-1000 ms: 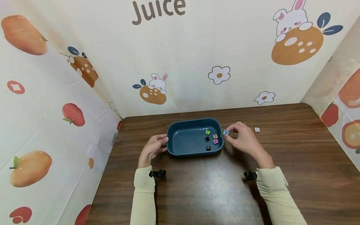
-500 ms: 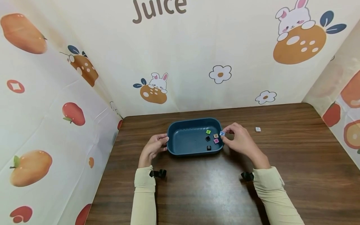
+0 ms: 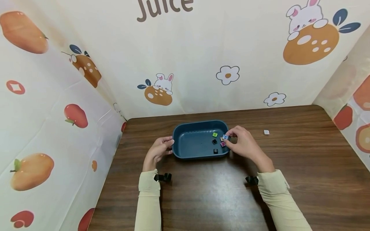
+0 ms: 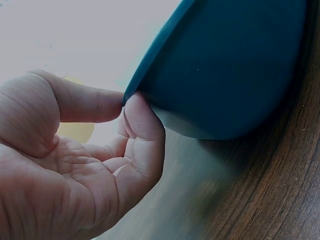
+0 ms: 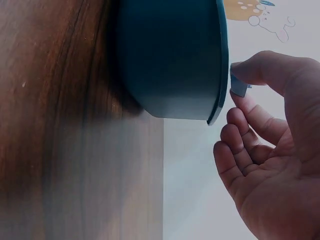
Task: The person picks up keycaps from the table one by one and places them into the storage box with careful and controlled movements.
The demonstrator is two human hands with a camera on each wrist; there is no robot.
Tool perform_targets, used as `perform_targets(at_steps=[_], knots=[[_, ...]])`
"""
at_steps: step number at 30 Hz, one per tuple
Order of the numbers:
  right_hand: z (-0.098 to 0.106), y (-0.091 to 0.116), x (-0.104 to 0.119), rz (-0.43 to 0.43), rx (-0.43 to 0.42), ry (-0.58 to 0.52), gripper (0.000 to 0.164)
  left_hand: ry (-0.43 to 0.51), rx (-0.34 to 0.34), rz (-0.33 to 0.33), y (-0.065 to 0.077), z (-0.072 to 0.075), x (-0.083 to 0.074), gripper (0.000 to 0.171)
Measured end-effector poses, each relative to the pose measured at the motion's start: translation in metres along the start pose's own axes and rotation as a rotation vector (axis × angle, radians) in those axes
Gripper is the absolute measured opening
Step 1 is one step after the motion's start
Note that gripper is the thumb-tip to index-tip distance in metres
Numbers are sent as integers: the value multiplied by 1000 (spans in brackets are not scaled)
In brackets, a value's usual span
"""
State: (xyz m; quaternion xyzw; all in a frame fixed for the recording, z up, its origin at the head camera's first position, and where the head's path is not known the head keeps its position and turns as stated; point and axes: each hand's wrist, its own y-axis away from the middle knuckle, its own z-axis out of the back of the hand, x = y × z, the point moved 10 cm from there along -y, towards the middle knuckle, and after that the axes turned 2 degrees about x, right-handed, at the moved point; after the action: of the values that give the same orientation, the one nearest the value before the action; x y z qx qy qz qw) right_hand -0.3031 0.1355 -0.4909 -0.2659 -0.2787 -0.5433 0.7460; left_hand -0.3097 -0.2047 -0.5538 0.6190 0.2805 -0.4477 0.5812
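Observation:
A dark blue rectangular tray [image 3: 189, 144] rests on the table. My left hand [image 3: 158, 151] pinches its left rim between thumb and fingers, as the left wrist view shows close up on the tray wall [image 4: 220, 65]. Over the tray's right end, my right hand [image 3: 245, 144] holds a small blue square keycap [image 3: 225, 137] between thumb and index finger. Its other fingers curl loosely below in the right wrist view. Inside lie a green keycap [image 3: 215, 134], a pink one, two black ones and a pale orange one, partly hidden by the blue keycap.
A white keycap [image 3: 266, 132] lies alone on the wooden table [image 3: 202, 192], right of the tray. A printed cloth wall [image 3: 196, 80] stands along the table's back edge, with more printed cloth on both sides. Each wrist wears a black camera mount.
My right hand has moved left with the blue keycap, from outside the tray's right rim to over its inside. The left hand keeps its grip on the rim.

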Motion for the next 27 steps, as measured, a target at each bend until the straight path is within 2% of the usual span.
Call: perform_targets(at_steps=[15, 27], knots=[[-13, -8, 10, 22, 47, -2, 19, 19, -3, 13, -2, 1, 3, 40], [-16, -9, 14, 38, 44, 18, 21, 15, -6, 11, -2, 3, 2, 42]])
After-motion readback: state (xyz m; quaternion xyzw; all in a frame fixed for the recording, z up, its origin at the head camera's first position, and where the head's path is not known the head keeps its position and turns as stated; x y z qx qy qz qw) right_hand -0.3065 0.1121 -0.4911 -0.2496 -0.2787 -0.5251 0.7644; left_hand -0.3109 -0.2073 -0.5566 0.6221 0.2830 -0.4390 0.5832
